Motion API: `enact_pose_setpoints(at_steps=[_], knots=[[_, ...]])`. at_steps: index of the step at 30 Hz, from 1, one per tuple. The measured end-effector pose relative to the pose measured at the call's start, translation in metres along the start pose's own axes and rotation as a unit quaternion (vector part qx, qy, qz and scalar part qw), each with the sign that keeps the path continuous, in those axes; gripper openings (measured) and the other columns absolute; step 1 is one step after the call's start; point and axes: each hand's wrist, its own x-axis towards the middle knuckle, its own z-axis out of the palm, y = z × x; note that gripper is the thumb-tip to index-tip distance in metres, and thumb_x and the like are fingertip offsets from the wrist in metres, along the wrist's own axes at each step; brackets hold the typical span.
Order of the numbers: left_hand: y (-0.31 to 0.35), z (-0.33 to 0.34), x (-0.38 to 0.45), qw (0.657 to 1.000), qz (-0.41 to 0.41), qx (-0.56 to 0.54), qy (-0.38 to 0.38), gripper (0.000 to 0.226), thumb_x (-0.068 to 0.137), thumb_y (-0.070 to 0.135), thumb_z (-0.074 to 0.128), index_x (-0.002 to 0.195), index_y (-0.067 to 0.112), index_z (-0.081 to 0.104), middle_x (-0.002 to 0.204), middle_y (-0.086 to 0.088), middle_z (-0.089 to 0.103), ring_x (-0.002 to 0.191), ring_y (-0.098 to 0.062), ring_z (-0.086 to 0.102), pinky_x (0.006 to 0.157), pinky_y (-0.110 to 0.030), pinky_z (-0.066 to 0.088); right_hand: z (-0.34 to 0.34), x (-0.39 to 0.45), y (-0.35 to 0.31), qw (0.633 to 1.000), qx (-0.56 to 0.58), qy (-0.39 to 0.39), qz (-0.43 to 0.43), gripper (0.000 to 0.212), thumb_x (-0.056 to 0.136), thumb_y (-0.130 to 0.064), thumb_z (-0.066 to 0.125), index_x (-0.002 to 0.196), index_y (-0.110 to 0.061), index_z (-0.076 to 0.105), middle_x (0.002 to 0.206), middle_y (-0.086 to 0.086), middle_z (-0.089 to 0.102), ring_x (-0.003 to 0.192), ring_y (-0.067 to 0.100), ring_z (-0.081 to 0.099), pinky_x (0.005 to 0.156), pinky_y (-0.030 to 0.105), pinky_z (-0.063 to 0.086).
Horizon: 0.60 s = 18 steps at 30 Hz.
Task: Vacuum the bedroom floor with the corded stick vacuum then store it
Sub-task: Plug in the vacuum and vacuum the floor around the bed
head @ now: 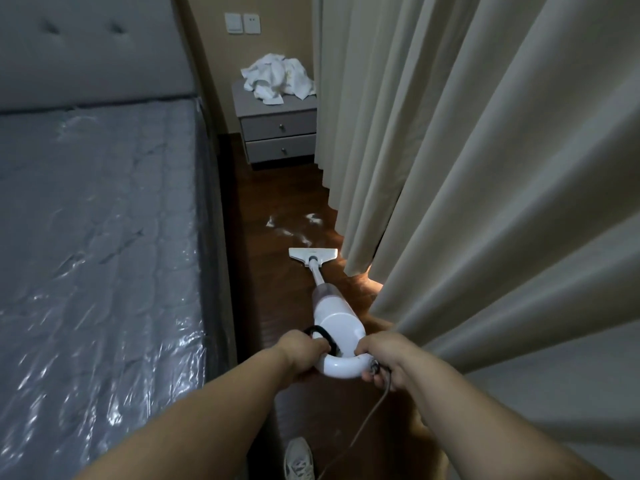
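A white corded stick vacuum leans away from me along the narrow strip of dark wooden floor. Its flat floor head rests on the boards just short of a patch of white dust and scraps. My left hand grips the left side of the looped handle, beside a black strap. My right hand grips the right side of that handle, where the grey power cord leaves it and trails back toward me.
A bed with a plastic-wrapped mattress borders the strip on the left. Beige curtains hang down to the floor on the right. At the far end stands a grey two-drawer nightstand with crumpled white cloth on top. My shoe shows below.
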Motion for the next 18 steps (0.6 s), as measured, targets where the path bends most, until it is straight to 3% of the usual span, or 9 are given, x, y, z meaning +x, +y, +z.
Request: enact_pose_setpoints(at_steps=[5,8,13,18], knots=[[0.022,-0.015,0.021,1.000,0.003,-0.008,-0.011,0.012,0.090,0.022,0.059,0.086,0.010,0.058,0.088,-0.015,0.067,0.070,-0.025,0.063,0.054,-0.027,0.049,-0.002,0.015,-0.030,1.000,0.012,0.010,-0.002,0.034,0.088,-0.012,0.047,0.122,-0.009,0.048,0.080,0.016,0.060,0.048,0.014,0.052,0.039,0.017,0.038],[0.033,-0.021,0.032,1.000,0.002,-0.014,-0.016,0.011,0.091,0.022,0.059,0.087,0.011,0.058,0.086,-0.012,0.067,0.068,-0.022,0.064,0.050,-0.026,0.048,-0.006,0.025,-0.045,1.000,0.010,0.011,0.004,0.034,0.088,-0.013,0.047,0.121,-0.009,0.050,0.075,0.014,0.059,0.047,0.014,0.051,0.037,0.017,0.036],[0.051,-0.028,0.047,1.000,0.001,-0.017,-0.006,0.011,0.090,0.022,0.059,0.089,0.011,0.058,0.085,-0.012,0.066,0.066,-0.022,0.062,0.049,-0.025,0.047,-0.011,0.040,-0.067,1.000,0.009,0.004,0.005,0.030,0.089,-0.013,0.049,0.117,-0.003,0.050,0.067,0.015,0.056,0.033,0.013,0.052,0.031,0.013,0.033],[0.077,-0.034,0.065,1.000,0.007,-0.021,0.022,0.016,0.091,0.023,0.059,0.094,0.008,0.058,0.091,-0.017,0.066,0.075,-0.029,0.062,0.060,-0.031,0.049,-0.023,0.056,-0.097,1.000,-0.001,-0.007,0.008,0.019,0.090,-0.016,0.049,0.103,-0.003,0.051,0.062,0.013,0.055,0.031,0.012,0.050,0.030,0.012,0.032]])
